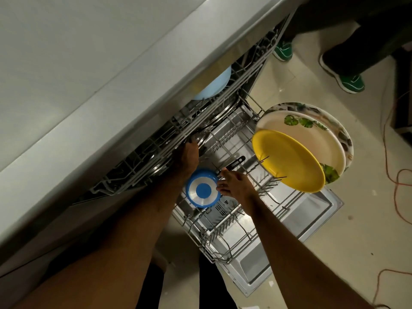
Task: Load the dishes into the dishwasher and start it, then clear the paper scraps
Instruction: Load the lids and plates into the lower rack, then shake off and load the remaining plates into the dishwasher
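Observation:
The dishwasher's lower rack [225,228] is pulled out over the open door [316,210]. A small blue pan [201,189] lies bottom up in the rack, its black handle [235,162] pointing away. My right hand [236,186] touches the pan's rim beside the handle with fingers spread. My left hand [189,152] reaches to the front edge of the upper rack [169,139]; its fingers are in shadow. A yellow plate [287,161], a cream leaf-print plate [312,134] and a patterned plate [346,139] stand at the rack's far end. A light blue bowl [214,85] sits in the upper rack.
The grey countertop [89,63] overhangs the dishwasher on the left. Another person's green shoes [283,51] [352,82] stand on the tiled floor beyond the door. Orange cables [399,177] run along the floor at right. Steel round items [225,110] sit under the upper rack.

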Motion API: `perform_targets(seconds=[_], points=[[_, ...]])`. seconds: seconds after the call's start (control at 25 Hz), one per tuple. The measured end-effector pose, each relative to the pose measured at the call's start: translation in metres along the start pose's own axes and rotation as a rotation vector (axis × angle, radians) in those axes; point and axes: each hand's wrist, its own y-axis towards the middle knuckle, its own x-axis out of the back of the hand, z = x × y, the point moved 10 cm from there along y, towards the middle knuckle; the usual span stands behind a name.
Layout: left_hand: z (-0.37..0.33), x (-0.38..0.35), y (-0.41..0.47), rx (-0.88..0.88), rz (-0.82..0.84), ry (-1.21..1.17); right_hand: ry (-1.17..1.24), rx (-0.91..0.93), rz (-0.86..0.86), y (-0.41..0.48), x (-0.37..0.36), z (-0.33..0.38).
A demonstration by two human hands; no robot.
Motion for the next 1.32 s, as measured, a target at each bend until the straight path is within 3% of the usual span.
perform_targets(seconds=[0.12, 0.28, 0.56, 0.64, 0.72, 0.84, 1.0, 1.12, 1.32], points=[[0.008, -0.014, 0.0, 0.044, 0.093, 0.048, -0.001, -0.009, 0.003, 0.003, -0.005, 0.001], [0.016, -0.028, -0.002, 0.036, 0.093, 0.029, -0.013, -0.013, -0.001, 0.002, -0.007, 0.0], [0.003, -0.021, -0.028, -0.132, 0.199, 0.087, -0.019, 0.001, 0.0, -0.015, -0.013, 0.012], [-0.004, -0.01, -0.04, -0.17, 0.195, 0.096, -0.101, 0.035, -0.011, -0.024, -0.016, 0.021], [-0.017, 0.003, -0.057, -0.256, 0.191, 0.146, -0.344, 0.139, -0.085, -0.036, -0.015, 0.036], [-0.04, 0.039, -0.092, -0.4, 0.125, 0.224, -0.787, 0.374, -0.213, -0.073, -0.019, 0.074], [-0.07, 0.113, -0.145, -0.505, -0.007, 0.19, -1.039, 0.513, -0.321, -0.134, -0.032, 0.126], [-0.088, 0.171, -0.185, -0.568, -0.102, 0.17, -1.14, 0.669, -0.396, -0.191, -0.044, 0.165], [-0.125, 0.269, -0.271, -0.754, -0.272, 0.341, -1.119, 0.808, -0.535, -0.293, -0.048, 0.227]])
